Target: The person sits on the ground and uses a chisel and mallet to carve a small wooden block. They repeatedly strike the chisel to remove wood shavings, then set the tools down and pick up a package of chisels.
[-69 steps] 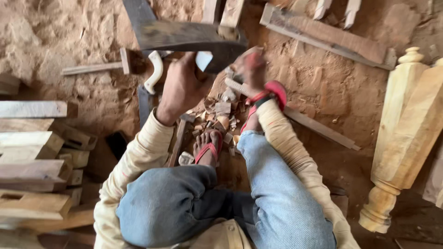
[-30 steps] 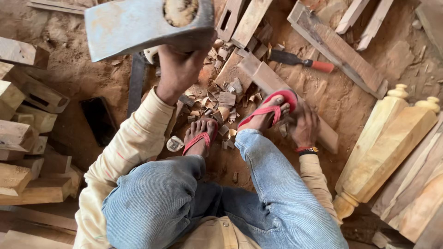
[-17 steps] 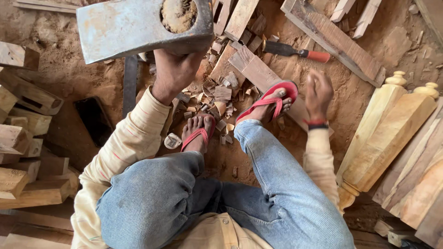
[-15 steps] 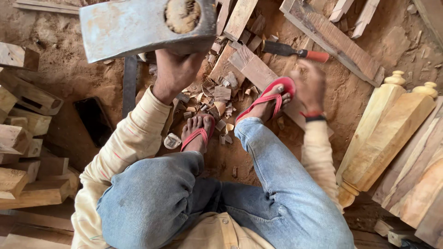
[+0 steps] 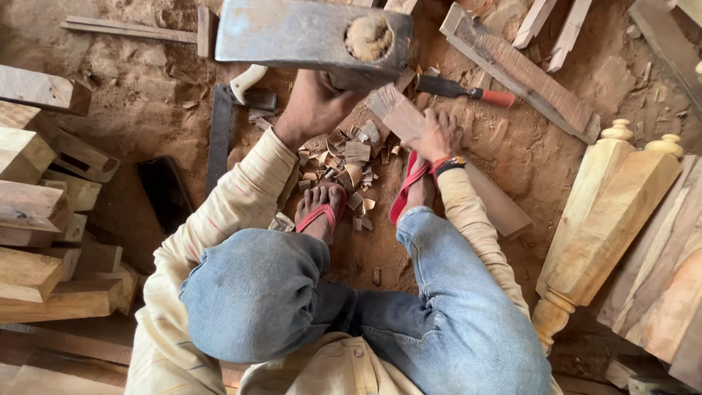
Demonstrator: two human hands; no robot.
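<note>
My left hand (image 5: 314, 106) grips the handle of a hatchet and holds its broad grey metal head (image 5: 292, 33) raised close to the camera; the wooden handle end shows through the head. My right hand (image 5: 439, 135), with a red and black wristband, rests on a flat wooden plank (image 5: 398, 113) that runs diagonally under my right foot in a red sandal (image 5: 406, 190). Several wood chips (image 5: 351, 157) lie on the dirt between my two feet.
A red-handled chisel (image 5: 468, 91) lies just beyond the plank. A metal square (image 5: 219, 132) and a pale saw handle (image 5: 245, 77) lie at the left. Cut wood blocks (image 5: 36, 205) are stacked at far left, and turned wooden legs (image 5: 607, 219) lie at right.
My right hand has come in from the right of my foot and settled on the plank. The hatchet stays raised in my left hand, shifted slightly to the right.
</note>
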